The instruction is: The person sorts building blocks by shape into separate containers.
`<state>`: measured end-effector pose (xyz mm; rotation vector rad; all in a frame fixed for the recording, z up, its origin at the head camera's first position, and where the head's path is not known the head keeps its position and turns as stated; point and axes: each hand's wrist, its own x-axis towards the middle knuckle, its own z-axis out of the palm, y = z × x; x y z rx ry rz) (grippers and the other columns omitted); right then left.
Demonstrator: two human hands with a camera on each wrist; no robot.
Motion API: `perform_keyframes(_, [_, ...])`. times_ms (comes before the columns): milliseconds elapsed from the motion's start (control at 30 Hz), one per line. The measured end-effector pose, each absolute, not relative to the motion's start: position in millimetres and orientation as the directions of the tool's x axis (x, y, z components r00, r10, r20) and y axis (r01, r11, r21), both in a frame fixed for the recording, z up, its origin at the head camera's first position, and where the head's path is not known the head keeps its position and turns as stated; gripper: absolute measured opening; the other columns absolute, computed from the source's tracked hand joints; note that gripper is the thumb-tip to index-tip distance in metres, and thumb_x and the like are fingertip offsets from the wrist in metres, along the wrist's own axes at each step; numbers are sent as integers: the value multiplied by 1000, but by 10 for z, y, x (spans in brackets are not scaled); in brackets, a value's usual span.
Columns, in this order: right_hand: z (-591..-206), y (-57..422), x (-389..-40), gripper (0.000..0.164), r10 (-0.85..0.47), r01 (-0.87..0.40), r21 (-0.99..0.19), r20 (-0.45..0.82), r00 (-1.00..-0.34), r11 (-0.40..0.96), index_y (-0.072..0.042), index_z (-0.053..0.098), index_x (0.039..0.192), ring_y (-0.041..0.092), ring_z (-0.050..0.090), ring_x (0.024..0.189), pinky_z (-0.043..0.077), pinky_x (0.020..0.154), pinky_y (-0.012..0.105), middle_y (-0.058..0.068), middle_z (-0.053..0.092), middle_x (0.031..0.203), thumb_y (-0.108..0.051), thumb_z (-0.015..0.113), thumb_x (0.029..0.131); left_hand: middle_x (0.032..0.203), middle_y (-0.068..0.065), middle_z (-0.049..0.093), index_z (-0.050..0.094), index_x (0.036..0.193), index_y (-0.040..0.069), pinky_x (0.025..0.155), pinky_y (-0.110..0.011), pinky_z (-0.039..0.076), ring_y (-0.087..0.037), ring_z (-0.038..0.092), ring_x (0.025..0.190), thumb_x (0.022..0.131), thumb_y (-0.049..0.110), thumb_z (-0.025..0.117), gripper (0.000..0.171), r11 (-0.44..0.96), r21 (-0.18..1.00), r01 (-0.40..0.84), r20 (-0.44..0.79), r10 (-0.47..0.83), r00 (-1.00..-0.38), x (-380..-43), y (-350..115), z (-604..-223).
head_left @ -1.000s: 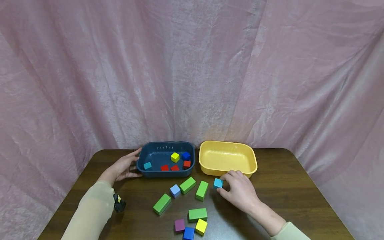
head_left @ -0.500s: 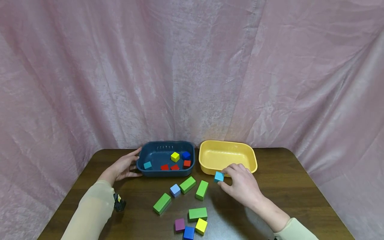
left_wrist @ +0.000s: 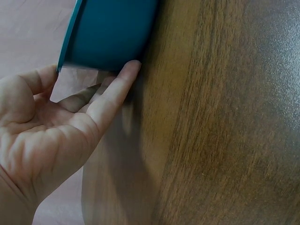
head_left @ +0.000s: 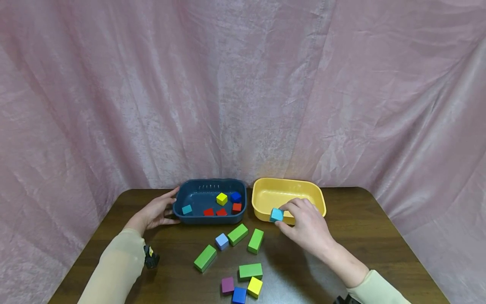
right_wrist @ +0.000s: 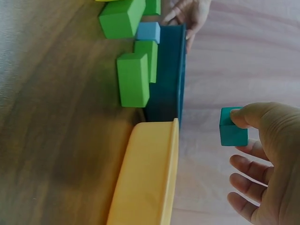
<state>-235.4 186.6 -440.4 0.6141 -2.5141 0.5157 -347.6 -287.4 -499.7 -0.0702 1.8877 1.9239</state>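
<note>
My right hand (head_left: 306,226) pinches a light blue cube (head_left: 276,215) between thumb and forefinger, over the near rim of the yellow bin (head_left: 258,211). In the right wrist view the same cube (right_wrist: 234,133) looks teal and hangs apart from the bin wall, other fingers loosely bent. My left hand (head_left: 153,212) touches the left end of the dark blue bin (head_left: 210,220). Its thumb and fingers are spread along that end in the left wrist view, at the teal-looking bin wall (left_wrist: 110,35). Inside the dark blue bin lie a yellow cube (head_left: 222,199), a blue cube (head_left: 236,197), a teal cube and several red blocks.
Several green blocks (head_left: 205,258) lie on the brown table (head_left: 171,270) in front of the bins, with a pale blue cube (head_left: 222,241) among them. Nearer are a purple cube (head_left: 228,286), a blue cube (head_left: 239,295) and a yellow cube (head_left: 255,287). Pink curtain (head_left: 243,93) hangs behind.
My right hand has carried the light blue cube up and forward, from in front of the yellow bin to over its near rim. The left hand stays at the dark blue bin.
</note>
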Motion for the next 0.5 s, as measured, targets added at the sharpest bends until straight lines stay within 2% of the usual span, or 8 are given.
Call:
perform_keyframes(133, [-4323,1847,-2387,28,-327,-528,-242,561,-760,814,-20,75,99,21,58,96,47,84,41,-6,67,102,-32,88,79,168,-22,7,7,165,36,98,-63,49,-48,31,145,111,17,33,63,32,939,-343,-339,270,-901,-3474,-2871,-4997])
perform_keyframes(500, [-4132,1761,-2483,31,-310,-511,-263,546,-778,818,-17,76,102,23,57,98,47,82,43,-2,67,103,-34,87,79,169,-22,5,7,165,35,98,-63,49,-49,29,145,112,17,32,62,30,937,-349,-344,270,-899,-3472,-2867,-4977])
